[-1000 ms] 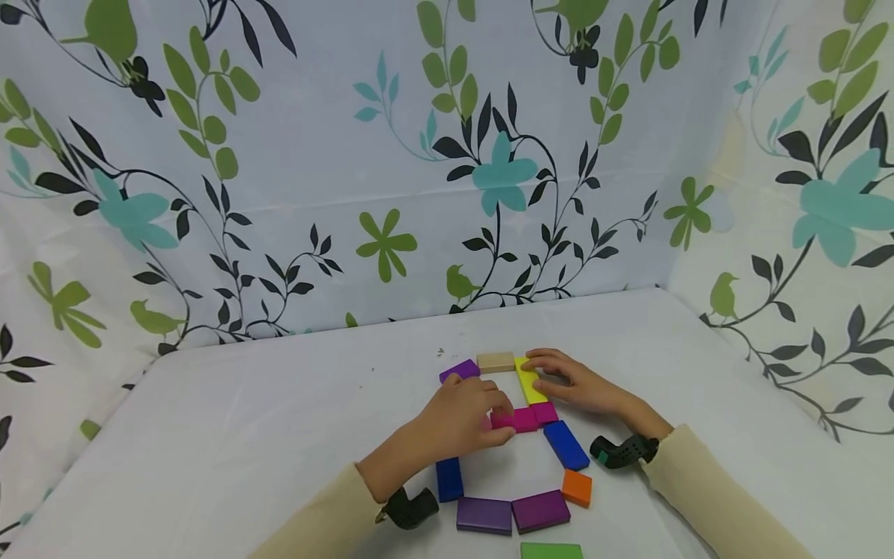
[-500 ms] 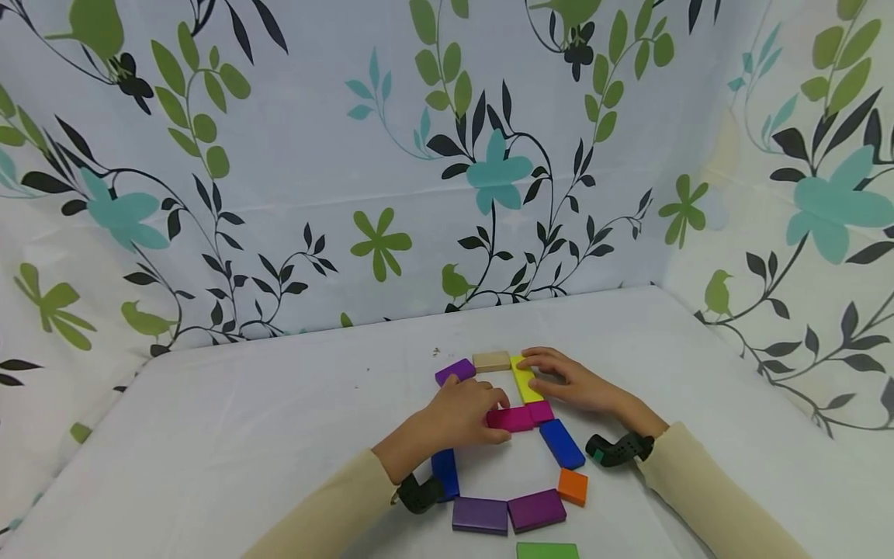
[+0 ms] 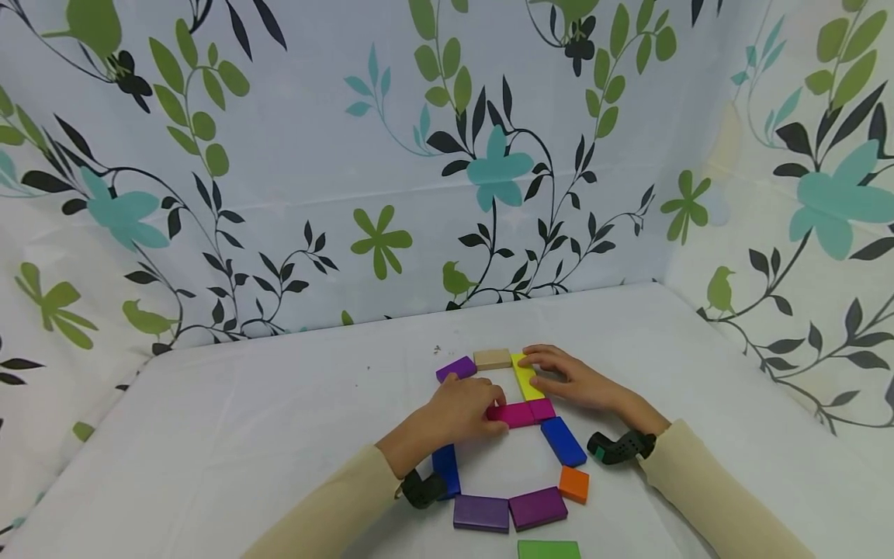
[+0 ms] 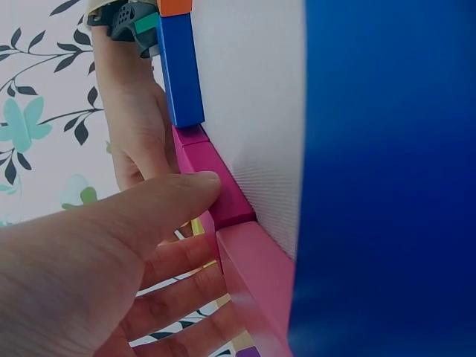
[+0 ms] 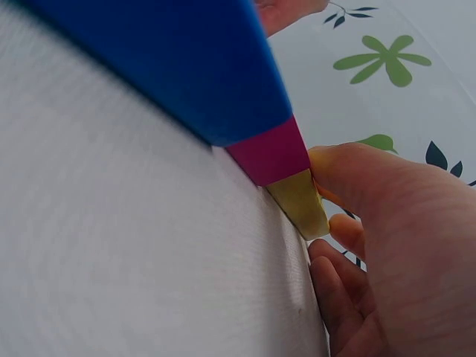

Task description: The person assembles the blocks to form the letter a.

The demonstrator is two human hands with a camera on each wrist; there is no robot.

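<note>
My left hand (image 3: 461,407) pinches a magenta block (image 3: 515,415), thumb on its near side and fingers at its far side. In the left wrist view a lighter pink block (image 4: 256,275) lies end to end with it; the hand hides this one in the head view. A short magenta block (image 3: 542,409) adjoins on the right. My right hand (image 3: 580,382) rests its relaxed fingers on the yellow block (image 3: 528,382), a fingertip near its far end and the thumb at its right edge. Left of the yellow one sits a tan block (image 3: 492,359), with a purple block (image 3: 456,369) beside it.
Nearer me, a blue block (image 3: 563,441), an orange block (image 3: 574,484), two dark purple blocks (image 3: 482,513) and another blue block (image 3: 447,473) continue the outline. A green block (image 3: 549,550) lies at the bottom edge. Patterned curtains (image 3: 293,171) stand behind the white table (image 3: 279,435).
My left hand has moved slightly right and brought the magenta block flush against the short magenta one. The right hand stays at the yellow block.
</note>
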